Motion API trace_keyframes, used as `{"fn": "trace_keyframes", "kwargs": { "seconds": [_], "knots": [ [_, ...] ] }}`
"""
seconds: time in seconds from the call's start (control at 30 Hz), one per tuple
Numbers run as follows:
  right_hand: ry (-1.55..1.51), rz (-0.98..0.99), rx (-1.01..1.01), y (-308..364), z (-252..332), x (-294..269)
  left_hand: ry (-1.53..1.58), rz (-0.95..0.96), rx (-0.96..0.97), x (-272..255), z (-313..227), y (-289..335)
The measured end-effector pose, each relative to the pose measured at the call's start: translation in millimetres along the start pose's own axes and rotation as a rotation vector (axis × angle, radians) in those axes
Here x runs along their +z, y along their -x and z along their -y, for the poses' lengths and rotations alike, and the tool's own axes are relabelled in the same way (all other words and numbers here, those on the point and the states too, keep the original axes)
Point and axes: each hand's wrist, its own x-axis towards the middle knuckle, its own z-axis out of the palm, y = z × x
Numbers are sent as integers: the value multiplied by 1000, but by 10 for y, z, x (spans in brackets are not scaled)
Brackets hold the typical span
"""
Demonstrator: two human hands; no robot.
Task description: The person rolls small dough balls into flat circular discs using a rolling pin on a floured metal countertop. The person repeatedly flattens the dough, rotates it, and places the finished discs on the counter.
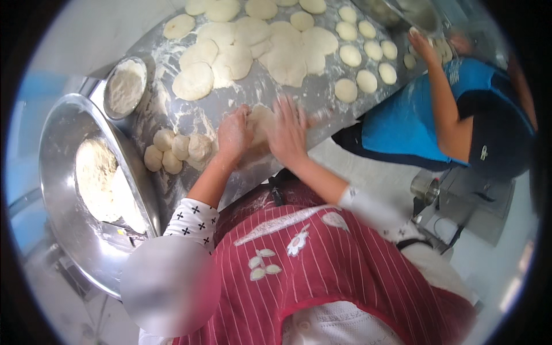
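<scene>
A flattened piece of dough (pixel 262 122) lies between my hands on the floured metal table. My left hand (pixel 234 137) is closed at its left edge, with the fingers curled onto the dough. My right hand (pixel 287 131) lies over its right side, fingers stretched out and slightly smeared by motion. A blurred, thin shape (pixel 317 117) sticks out to the right of that hand; I cannot make out what it is. Left of my left hand sits a cluster of several dough balls (pixel 180 147). Beyond my hands, wide flat dough rounds (pixel 236 64) overlap one another.
A large steel bowl (pixel 57 230) with a dough mass (pixel 95 178) stands at the left. Beside it is a small bowl of flour (pixel 127 86). Small dough discs (pixel 350 56) lie at the far right of the table (pixel 172 60). A person in blue (pixel 402 129) works there.
</scene>
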Motion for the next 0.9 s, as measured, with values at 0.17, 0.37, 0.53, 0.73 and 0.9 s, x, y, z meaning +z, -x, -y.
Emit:
{"fn": "trace_keyframes", "kwargs": {
  "seconds": [0.17,0.37,0.53,0.73,0.9],
  "knots": [
    [60,87,-29,400,1,-246,234,-381,-149,-29,56,-187],
    [-19,20,-33,216,-45,-175,-530,-222,-87,-543,245,696],
    [-18,14,-64,186,-78,-119,-10,-230,-67,-667,344,378],
    [-18,13,-83,204,-101,-156,-103,-282,-190,-646,698,-10],
    [-56,14,-53,190,-92,-152,-633,-505,-233,-124,426,-264]
  ]
}}
